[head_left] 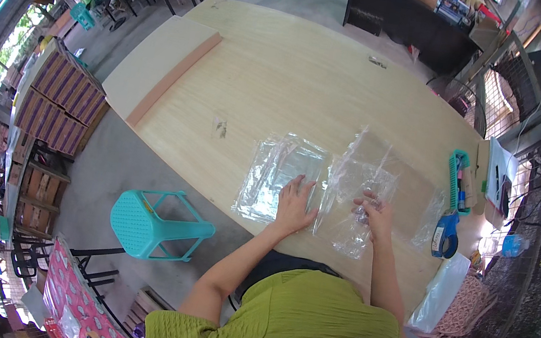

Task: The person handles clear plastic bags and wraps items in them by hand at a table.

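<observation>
A pile of flat clear plastic bags (264,178) lies near the front edge of the pale wooden table (277,67). My left hand (294,206) rests on this pile with its fingers spread. Just to the right, more clear plastic bags (367,158) lie loose and wrinkled, touching or overlapping the first pile. My right hand (375,217) has its fingers curled at the crumpled middle of these, pinching the plastic of a bag. How many layers it grips cannot be made out through the glare.
On the table's right edge are a green basket (456,183) of pens, a blue tape dispenser (445,234) and a clipboard (501,172). A thick pale board (161,62) covers the far left. A teal stool (151,222) stands left of me, a woven bag (467,311) right.
</observation>
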A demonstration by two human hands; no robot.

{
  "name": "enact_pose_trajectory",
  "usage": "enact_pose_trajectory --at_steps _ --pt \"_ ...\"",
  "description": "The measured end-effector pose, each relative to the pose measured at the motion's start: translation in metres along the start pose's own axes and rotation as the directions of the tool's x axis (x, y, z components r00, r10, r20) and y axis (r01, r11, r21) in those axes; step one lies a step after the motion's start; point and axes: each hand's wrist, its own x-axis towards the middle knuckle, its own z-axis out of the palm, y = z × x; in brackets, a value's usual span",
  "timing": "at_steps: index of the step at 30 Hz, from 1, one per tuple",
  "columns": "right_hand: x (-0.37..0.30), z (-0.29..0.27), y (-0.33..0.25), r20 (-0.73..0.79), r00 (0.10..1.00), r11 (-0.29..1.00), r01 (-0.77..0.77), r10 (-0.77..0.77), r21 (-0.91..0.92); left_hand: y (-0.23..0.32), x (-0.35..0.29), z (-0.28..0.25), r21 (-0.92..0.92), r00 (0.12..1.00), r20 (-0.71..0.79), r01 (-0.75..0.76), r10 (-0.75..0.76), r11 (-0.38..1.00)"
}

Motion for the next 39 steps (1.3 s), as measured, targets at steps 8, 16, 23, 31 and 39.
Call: enact_pose_trajectory --at_steps 8,16,23,31,39 --pt "0.005 -0.017 0.018 0.063 0.955 0.92 0.295 -0.288 -0.259 -0.05 0.003 0.017 0.296 0.999 0.009 0.034 -0.039 0.955" --pt "-0.018 -0.046 -0.006 0.264 0.9 0.801 0.431 -0.347 -0.416 -0.113 0.03 -0.011 0.408 0.966 -0.152 0.253 -0.208 0.877" --pt "-0.078 -0.046 -0.091 0.467 0.856 0.472 0.513 -0.222 -0.717 -0.095 0.017 -0.059 0.421 0.911 -0.166 0.411 -0.377 0.809" --pt "-0.104 -0.106 -0.12 0.517 0.773 0.759 0.571 -0.368 -0.314 -0.052 0.034 0.02 -0.8 0.965 0.156 0.249 -0.211 0.546" --pt "-0.083 -0.168 -0.108 0.03 0.903 0.885 0.426 -0.428 -0.19 -0.026 0.03 -0.005 -0.808 0.889 0.332 0.44 -0.315 0.392"
